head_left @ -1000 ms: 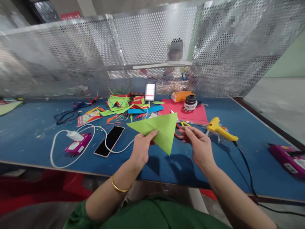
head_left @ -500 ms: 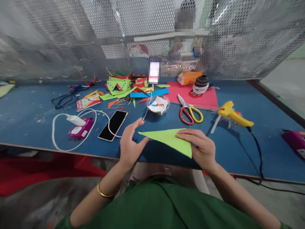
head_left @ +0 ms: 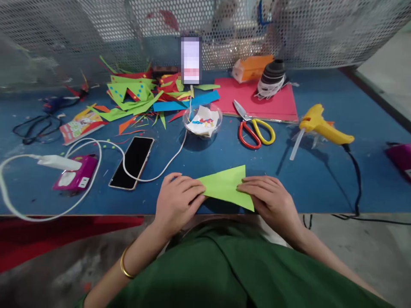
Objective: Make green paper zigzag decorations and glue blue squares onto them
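A folded piece of lime-green paper (head_left: 227, 185), wide at the right and narrowing leftward, is held level near the table's front edge. My left hand (head_left: 180, 197) pinches its narrow end, with the fingers over the top and the tip hidden under them. At the wide end, my right hand (head_left: 271, 201) grips the paper between fingers and thumb; that thumb is mostly hidden below. Beyond the paper lie scissors (head_left: 248, 128) with one red and one yellow handle, blades slightly apart. A clear bowl (head_left: 219, 124) with white paper pieces stands behind my hands.
A yellow glue gun (head_left: 326, 126) lies at right, its black cord running off the front edge. At left are a black phone (head_left: 133, 162), a white cable and a purple power socket (head_left: 84, 169). Cut paper (head_left: 131, 92), red sheets (head_left: 224, 92) and an upright phone (head_left: 191, 62) sit behind.
My left hand, open beside the paper's tip before, has closed on the narrow end. The paper now lies flatter between both hands. The view has tilted down.
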`<act>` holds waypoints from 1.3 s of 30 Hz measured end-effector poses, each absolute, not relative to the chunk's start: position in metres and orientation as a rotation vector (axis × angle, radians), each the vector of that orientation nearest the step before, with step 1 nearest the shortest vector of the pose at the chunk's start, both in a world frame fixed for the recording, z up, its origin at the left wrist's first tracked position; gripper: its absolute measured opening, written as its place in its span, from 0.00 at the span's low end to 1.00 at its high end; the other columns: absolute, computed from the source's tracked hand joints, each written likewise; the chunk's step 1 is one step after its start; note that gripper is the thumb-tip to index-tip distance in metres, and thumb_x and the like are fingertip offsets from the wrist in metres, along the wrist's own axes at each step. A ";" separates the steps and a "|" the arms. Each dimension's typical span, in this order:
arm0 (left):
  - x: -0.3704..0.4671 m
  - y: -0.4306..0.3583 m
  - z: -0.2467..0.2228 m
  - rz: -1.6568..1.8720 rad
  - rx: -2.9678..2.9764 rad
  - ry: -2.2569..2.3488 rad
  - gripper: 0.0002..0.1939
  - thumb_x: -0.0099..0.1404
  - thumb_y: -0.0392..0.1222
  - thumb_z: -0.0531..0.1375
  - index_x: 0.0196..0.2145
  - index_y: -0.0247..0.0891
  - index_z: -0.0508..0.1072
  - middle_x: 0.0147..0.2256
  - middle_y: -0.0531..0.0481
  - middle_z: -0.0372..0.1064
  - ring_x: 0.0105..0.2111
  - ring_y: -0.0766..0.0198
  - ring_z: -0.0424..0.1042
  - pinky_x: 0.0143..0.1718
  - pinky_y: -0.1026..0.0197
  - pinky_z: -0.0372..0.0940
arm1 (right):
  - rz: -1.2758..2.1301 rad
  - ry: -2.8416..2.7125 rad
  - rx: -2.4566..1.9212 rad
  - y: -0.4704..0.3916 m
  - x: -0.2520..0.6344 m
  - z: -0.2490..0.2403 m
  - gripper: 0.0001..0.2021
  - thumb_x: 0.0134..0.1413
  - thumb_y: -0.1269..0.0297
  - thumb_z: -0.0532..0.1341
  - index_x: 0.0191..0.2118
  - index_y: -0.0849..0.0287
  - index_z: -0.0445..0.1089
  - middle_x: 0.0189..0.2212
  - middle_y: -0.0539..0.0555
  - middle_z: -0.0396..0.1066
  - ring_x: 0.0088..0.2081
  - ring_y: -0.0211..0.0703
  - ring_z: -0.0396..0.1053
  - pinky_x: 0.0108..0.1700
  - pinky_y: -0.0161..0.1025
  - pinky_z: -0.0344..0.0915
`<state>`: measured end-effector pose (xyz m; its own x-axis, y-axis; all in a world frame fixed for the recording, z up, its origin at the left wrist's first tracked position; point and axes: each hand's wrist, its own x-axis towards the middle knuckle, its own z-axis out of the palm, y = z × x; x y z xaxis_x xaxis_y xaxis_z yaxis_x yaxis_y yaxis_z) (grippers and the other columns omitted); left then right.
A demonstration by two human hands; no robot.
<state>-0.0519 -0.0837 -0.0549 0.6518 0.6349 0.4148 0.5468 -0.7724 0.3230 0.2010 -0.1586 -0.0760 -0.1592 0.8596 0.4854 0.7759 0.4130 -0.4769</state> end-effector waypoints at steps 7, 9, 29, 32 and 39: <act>-0.036 -0.073 -0.056 0.640 2.345 1.061 0.06 0.69 0.40 0.62 0.33 0.39 0.76 0.33 0.52 0.78 0.34 0.62 0.75 0.36 0.59 0.65 | 0.276 -1.774 -1.617 -0.153 0.198 -0.073 0.07 0.62 0.65 0.62 0.45 0.57 0.74 0.33 0.51 0.80 0.38 0.45 0.77 0.42 0.44 0.68; -0.033 -0.070 -0.054 0.564 2.331 1.118 0.07 0.69 0.41 0.61 0.32 0.40 0.75 0.32 0.52 0.76 0.33 0.61 0.74 0.35 0.59 0.64 | 0.269 -1.726 -1.675 -0.153 0.196 -0.074 0.08 0.63 0.64 0.62 0.46 0.58 0.72 0.31 0.50 0.79 0.37 0.46 0.76 0.42 0.45 0.69; -0.008 -0.066 -0.045 0.373 2.520 1.266 0.06 0.70 0.44 0.59 0.36 0.41 0.74 0.32 0.51 0.75 0.32 0.57 0.72 0.32 0.55 0.61 | 0.136 -1.674 -1.789 -0.155 0.193 -0.076 0.18 0.60 0.65 0.63 0.55 0.58 0.64 0.27 0.47 0.76 0.33 0.45 0.73 0.47 0.47 0.62; 0.000 -0.063 -0.041 0.282 2.632 1.243 0.07 0.70 0.43 0.58 0.38 0.40 0.74 0.34 0.49 0.75 0.33 0.55 0.72 0.33 0.53 0.61 | 0.123 -1.658 -1.800 -0.155 0.193 -0.075 0.17 0.60 0.65 0.62 0.54 0.58 0.65 0.26 0.46 0.75 0.32 0.44 0.72 0.46 0.46 0.61; 0.010 -0.061 -0.038 0.340 2.763 1.089 0.08 0.71 0.38 0.56 0.44 0.39 0.75 0.41 0.45 0.77 0.40 0.52 0.75 0.38 0.50 0.66 | 0.124 -1.622 -1.812 -0.154 0.194 -0.075 0.17 0.60 0.65 0.63 0.54 0.58 0.66 0.26 0.46 0.76 0.31 0.43 0.73 0.44 0.45 0.60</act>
<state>0.0096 -0.0606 -0.0382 0.7104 0.6867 0.1540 0.6522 -0.7246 0.2225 0.1941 -0.1543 -0.0753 0.2146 0.9056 0.3658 0.8397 0.0202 -0.5427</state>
